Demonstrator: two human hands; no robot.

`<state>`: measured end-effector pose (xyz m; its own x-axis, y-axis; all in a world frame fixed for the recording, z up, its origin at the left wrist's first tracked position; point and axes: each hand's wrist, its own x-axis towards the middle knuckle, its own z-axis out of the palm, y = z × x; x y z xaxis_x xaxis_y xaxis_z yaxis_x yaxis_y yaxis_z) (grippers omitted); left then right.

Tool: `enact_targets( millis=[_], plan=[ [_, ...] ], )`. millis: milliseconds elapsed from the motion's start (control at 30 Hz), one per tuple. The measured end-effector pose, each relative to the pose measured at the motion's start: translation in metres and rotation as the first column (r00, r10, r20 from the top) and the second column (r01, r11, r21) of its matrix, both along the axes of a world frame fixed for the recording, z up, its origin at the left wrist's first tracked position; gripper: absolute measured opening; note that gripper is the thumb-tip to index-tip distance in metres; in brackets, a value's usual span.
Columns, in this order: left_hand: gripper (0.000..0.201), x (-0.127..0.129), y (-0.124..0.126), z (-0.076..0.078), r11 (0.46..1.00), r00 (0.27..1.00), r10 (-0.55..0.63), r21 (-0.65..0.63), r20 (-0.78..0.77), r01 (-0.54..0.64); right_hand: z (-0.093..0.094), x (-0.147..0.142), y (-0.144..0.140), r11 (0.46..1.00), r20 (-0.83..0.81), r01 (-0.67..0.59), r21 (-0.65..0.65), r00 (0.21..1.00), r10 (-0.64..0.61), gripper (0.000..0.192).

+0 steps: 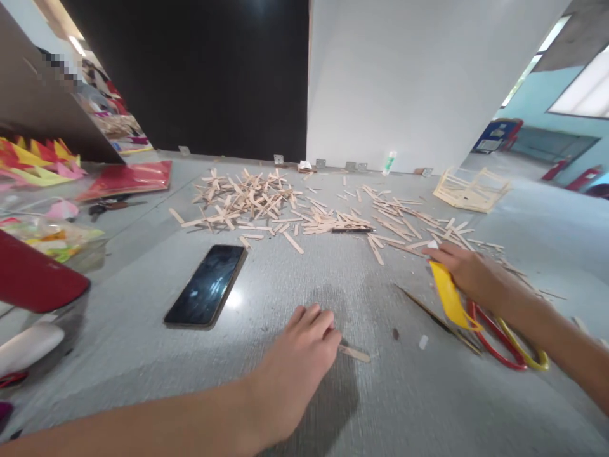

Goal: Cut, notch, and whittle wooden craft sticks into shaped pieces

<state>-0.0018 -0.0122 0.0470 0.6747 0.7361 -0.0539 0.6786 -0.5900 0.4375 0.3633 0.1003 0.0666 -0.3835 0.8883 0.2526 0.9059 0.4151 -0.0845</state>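
Note:
My left hand [304, 346] rests low over the table with its fingers curled together. A wooden craft stick [356, 354] pokes out to the right from under those fingers. On the right side, my right hand [464, 270] is closed around the top of a yellow squeeze tube [447, 295] with a white tip. Beneath that tube and forearm lies a tool with red and yellow looped handles [504, 346], its working end hidden. A thin, dark pointed tool [431, 312] lies slantwise to the left of the tube.
Loose craft sticks [252, 200] spread across the table's back, with a dark pen-like rod [353, 230] among them. A phone [207, 285] lies left of centre. A stick frame [471, 190] stands back right. A red cylinder [38, 273], red packet [128, 179] and black scissors [114, 204] are left.

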Motion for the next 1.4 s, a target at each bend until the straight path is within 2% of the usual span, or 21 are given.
enact_targets(
  millis=[100, 167, 267, 367, 500, 567, 667, 800, 867, 933, 1233, 1400],
  plan=[
    [0.014, -0.002, 0.003, 0.003, 0.989, 0.992, 0.101, -0.117, 0.071, -0.092, 0.003, 0.020, 0.006, 1.000, 0.062, 0.020, -0.023, 0.998, -0.019, 0.045],
    [0.017, -0.004, 0.005, 0.004, 0.975, 0.982, 0.152, -0.181, 0.113, -0.130, 0.005, 0.018, -0.003, 1.000, 0.065, 0.018, -0.019, 0.998, -0.016, 0.049],
    [0.021, -0.008, 0.012, 0.003, 0.930, 0.962, 0.213, -0.338, 0.174, -0.145, 0.002, 0.002, -0.027, 0.996, 0.044, -0.057, -0.069, 0.997, 0.061, 0.038],
    [0.024, -0.012, 0.022, 0.001, 0.866, 0.950, 0.233, -0.489, 0.207, -0.106, -0.006, -0.019, -0.052, 0.977, 0.019, -0.143, -0.157, 0.989, 0.147, 0.028],
    [0.026, -0.014, 0.033, -0.003, 0.788, 0.942, 0.257, -0.611, 0.216, -0.075, -0.012, -0.046, -0.082, 0.982, -0.023, -0.130, -0.138, 0.992, 0.128, 0.027],
    [0.028, -0.014, 0.036, -0.004, 0.763, 0.933, 0.275, -0.644, 0.233, -0.064, -0.012, -0.061, -0.098, 0.989, -0.079, -0.112, -0.094, 0.991, 0.105, 0.022],
    [0.027, -0.014, 0.039, -0.004, 0.733, 0.919, 0.301, -0.678, 0.256, -0.052, -0.013, -0.080, -0.119, 0.968, -0.093, -0.239, -0.081, 0.968, 0.231, 0.024],
    [0.023, -0.014, 0.041, -0.003, 0.695, 0.910, 0.324, -0.718, 0.260, -0.042, -0.024, -0.090, -0.129, 0.917, 0.006, -0.362, -0.167, 0.930, 0.368, 0.029],
    [0.025, -0.013, 0.041, -0.003, 0.672, 0.908, 0.333, -0.740, 0.255, -0.038, -0.030, -0.089, -0.129, 0.897, 0.070, -0.420, -0.140, 0.899, 0.432, 0.039],
    [0.029, -0.013, 0.041, -0.003, 0.651, 0.904, 0.346, -0.758, 0.252, -0.037, -0.035, -0.088, -0.128, 0.879, 0.122, -0.474, -0.058, 0.870, 0.477, 0.044],
    [0.032, -0.014, 0.041, -0.011, 0.626, 0.889, 0.379, -0.779, 0.255, -0.043, -0.039, -0.096, -0.129, 0.866, 0.146, -0.486, 0.118, 0.871, 0.469, 0.045],
    [0.032, -0.013, 0.042, -0.008, 0.630, 0.890, 0.377, -0.776, 0.257, -0.043, -0.036, -0.097, -0.129, 0.865, 0.155, -0.491, 0.103, 0.867, 0.473, 0.045]
  ],
)
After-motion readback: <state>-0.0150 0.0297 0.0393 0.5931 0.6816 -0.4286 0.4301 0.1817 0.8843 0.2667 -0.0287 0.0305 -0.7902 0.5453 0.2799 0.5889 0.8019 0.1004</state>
